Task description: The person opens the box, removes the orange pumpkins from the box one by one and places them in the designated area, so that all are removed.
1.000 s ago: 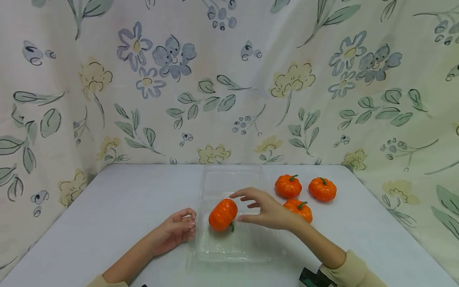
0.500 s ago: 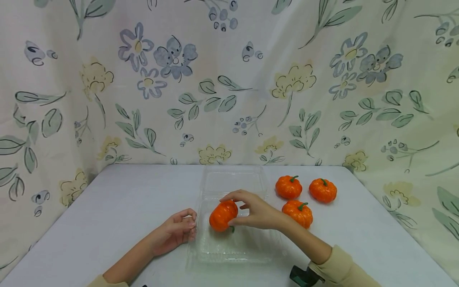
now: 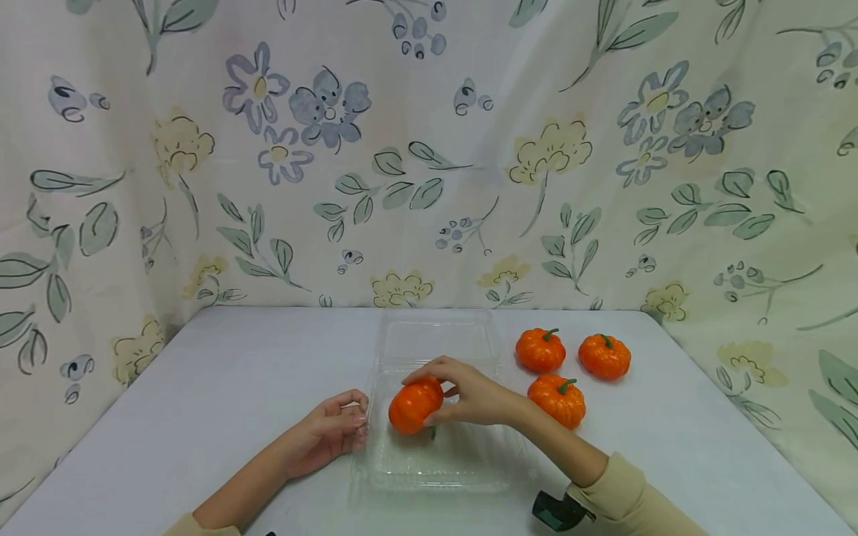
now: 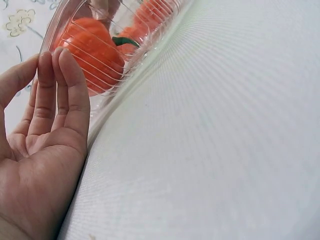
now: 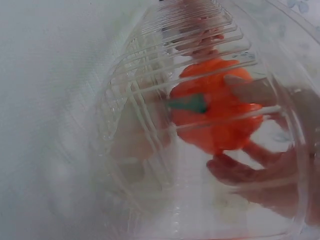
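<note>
A clear plastic clamshell container (image 3: 462, 461) lies on the white table with its lid (image 3: 439, 336) folded back. Inside its left part is a small orange toy pumpkin (image 3: 409, 411), tipped so that its green stem points down and to the right. My right hand (image 3: 472, 398) grips this pumpkin, thumb in front and fingers over the top. Through the ribbed wall, the right wrist view shows the fingers around the pumpkin (image 5: 215, 125). At the container's left edge, my left hand (image 3: 328, 432) pinches the rim between thumb and fingertips, as the left wrist view shows.
To the right of the container sit a near pumpkin (image 3: 558, 402), a back pumpkin (image 3: 540, 350) and a far-right pumpkin (image 3: 605, 357). A floral curtain (image 3: 429, 186) hangs behind the table (image 3: 268, 357). A dark device (image 3: 559, 512) is at the right wrist.
My right hand has moved left onto the pumpkin in the container and closed its fingers around it. The left hand has stayed at the rim.
</note>
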`<state>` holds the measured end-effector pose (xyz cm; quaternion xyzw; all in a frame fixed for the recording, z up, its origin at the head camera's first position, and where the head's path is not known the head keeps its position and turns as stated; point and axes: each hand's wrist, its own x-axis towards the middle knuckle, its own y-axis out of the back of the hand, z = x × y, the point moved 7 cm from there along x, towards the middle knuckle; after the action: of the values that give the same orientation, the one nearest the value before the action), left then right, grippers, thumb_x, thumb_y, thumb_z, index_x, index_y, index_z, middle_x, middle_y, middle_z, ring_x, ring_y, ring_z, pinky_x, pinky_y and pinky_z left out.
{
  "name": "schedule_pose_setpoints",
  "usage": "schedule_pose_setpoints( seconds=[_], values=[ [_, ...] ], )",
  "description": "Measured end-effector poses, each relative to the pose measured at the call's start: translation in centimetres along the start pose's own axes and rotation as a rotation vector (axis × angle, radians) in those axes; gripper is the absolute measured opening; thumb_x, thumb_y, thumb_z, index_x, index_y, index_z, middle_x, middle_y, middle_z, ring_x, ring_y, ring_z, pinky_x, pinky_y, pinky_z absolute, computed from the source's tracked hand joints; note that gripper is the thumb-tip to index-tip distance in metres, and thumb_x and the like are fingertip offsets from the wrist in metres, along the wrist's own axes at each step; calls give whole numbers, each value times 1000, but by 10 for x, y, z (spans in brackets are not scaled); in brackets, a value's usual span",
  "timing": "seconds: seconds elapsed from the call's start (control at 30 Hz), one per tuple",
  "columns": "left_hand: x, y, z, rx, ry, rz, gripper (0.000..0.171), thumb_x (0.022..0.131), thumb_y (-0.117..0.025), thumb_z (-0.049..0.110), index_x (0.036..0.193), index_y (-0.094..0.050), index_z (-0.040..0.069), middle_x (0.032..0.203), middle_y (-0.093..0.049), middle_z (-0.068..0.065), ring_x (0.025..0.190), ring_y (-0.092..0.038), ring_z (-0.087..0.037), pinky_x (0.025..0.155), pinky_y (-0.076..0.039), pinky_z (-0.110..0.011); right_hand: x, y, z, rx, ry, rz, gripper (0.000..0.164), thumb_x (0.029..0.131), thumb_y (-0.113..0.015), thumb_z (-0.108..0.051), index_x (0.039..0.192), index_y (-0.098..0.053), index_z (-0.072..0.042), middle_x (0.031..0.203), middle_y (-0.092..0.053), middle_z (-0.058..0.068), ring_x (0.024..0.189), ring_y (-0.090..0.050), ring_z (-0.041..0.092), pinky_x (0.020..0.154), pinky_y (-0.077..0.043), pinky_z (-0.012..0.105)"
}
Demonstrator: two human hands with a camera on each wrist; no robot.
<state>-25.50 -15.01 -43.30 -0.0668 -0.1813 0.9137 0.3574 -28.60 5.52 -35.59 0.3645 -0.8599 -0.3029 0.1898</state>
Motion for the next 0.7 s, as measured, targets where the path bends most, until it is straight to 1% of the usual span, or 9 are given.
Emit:
schedule_pose_setpoints(
  seconds=[0.23,0.4,0.5,0.6,0.7],
  values=[
    [0,-1,0,3,6,7,16,110,-43,4,115,-53,16,96,-64,7,88,-64,-8,85,-55,-23,-2,3,4,-12,-31,38,52,91,-84,-16,139,-64,-11,136,-62,12,122,-60,31,98,-58,41],
    [0,0,0,10,6,13,17,110,-44,4,114,-54,17,95,-63,7,88,-64,-8,84,-54,-23,-3,5,7,2,-60,75,50,91,-85,-17,136,-64,-9,136,-64,11,123,-62,32,101,-57,46],
    [0,0,1,9,6,15,17,110,-44,3,113,-54,17,95,-63,7,87,-64,-8,84,-54,-23,-4,6,8,-4,-63,94,49,90,-86,-17,132,-64,-8,135,-67,9,124,-63,32,103,-56,49],
    [0,-1,1,3,6,17,18,110,-44,3,113,-54,17,94,-64,7,86,-64,-8,83,-54,-23,-5,6,7,-16,-53,102,48,89,-86,-18,131,-65,-9,133,-69,8,122,-65,31,102,-56,47],
    [0,-1,1,-6,5,14,19,109,-43,2,112,-54,17,93,-64,7,86,-64,-8,83,-54,-23,-7,7,5,-21,-33,104,46,90,-86,-19,130,-66,-9,131,-70,8,118,-66,31,98,-58,39]
  ],
)
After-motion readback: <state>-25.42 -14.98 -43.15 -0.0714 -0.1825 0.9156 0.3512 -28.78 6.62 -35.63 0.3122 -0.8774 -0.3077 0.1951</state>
